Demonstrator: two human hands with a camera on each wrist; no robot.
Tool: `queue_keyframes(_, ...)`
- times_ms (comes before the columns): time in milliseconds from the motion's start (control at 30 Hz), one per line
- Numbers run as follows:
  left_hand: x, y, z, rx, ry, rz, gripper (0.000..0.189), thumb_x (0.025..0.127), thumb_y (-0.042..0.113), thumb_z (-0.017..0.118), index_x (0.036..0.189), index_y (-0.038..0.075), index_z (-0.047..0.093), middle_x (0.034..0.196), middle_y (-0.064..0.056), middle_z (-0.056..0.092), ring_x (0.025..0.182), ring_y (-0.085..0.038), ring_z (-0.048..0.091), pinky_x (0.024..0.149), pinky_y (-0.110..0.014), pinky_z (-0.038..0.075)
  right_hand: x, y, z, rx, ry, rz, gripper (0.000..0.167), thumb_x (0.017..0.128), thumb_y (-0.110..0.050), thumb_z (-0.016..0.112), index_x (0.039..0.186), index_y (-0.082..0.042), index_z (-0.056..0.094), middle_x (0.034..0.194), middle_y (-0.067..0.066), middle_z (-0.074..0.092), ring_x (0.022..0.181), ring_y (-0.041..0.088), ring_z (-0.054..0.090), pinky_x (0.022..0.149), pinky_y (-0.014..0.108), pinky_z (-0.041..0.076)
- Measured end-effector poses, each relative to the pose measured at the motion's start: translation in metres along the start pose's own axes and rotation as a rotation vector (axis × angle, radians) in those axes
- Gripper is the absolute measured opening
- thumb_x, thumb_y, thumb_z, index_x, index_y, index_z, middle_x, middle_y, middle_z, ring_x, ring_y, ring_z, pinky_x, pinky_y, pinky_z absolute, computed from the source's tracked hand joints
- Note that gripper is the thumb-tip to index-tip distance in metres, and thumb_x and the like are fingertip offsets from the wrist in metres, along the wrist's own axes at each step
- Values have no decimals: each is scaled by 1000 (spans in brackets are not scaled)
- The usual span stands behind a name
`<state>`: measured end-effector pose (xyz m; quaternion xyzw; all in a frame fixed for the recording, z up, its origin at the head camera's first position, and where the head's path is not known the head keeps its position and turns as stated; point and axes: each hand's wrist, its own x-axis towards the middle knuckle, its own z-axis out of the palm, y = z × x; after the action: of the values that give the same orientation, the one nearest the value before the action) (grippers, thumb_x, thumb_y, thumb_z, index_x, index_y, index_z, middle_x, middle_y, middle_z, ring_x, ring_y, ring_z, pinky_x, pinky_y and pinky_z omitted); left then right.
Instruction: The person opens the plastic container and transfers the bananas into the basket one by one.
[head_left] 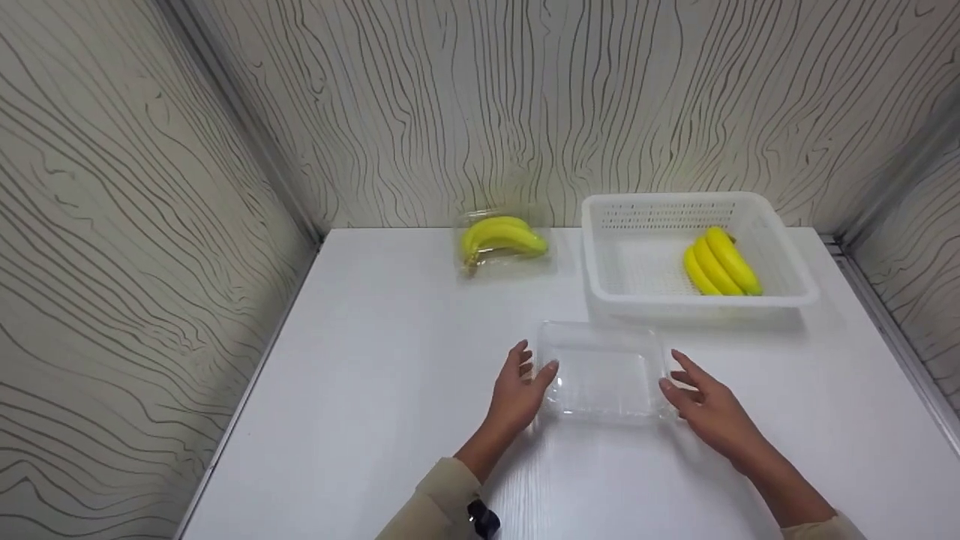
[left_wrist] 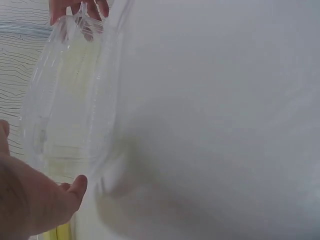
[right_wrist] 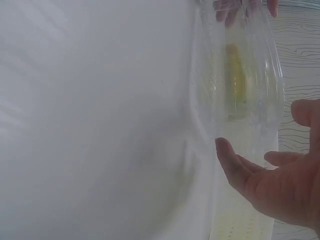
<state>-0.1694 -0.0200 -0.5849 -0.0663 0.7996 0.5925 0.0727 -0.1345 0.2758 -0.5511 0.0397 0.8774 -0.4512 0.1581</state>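
A clear plastic box is at the middle front of the white table, between both hands. At its left side is my left hand, thumb reaching over the near rim and fingers loosely bent outside. My right hand flanks the other side with fingers spread and thumb close to the wall. In the right wrist view, the right hand has relaxed fingers beside the clear wall. The left wrist view shows the left hand by the box's lower end; whether either hand touches it is hard to tell.
Behind, a second clear box holds yellow-green bananas near the back wall. A white plastic basket stands at the back right with a bunch of yellow bananas inside. Wood-patterned walls enclose the table.
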Motion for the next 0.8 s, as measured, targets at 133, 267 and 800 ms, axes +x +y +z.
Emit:
queue_keyframes(133, 0, 0, 6, -12, -31, 10, 89, 99, 54, 68, 168, 12, 29, 169, -19, 43, 156, -41, 44, 126, -57, 41, 4, -2, 5, 5, -18, 7, 88, 109, -60, 50, 174, -20, 7, 169, 34, 33, 152, 53, 46, 111, 57, 56)
queue_keyframes(267, 0, 1, 11, 7, -31, 5, 93, 97, 52, 71, 169, 14, 27, 169, -19, 44, 157, -41, 44, 127, -60, 38, 8, -1, 9, 9, -22, 2, 87, 109, -58, 51, 174, -22, 5, 170, 35, 29, 152, 54, 44, 111, 60, 55)
queue_keyframes(800, 3, 1, 11, -16, -30, -19, 93, 94, 46, 74, 170, 18, 27, 169, -19, 44, 157, -43, 43, 128, -62, 36, 9, -1, 14, 148, -19, -10, 84, 109, -48, 57, 174, -26, 8, 170, 33, 34, 147, 49, 54, 100, 47, 64)
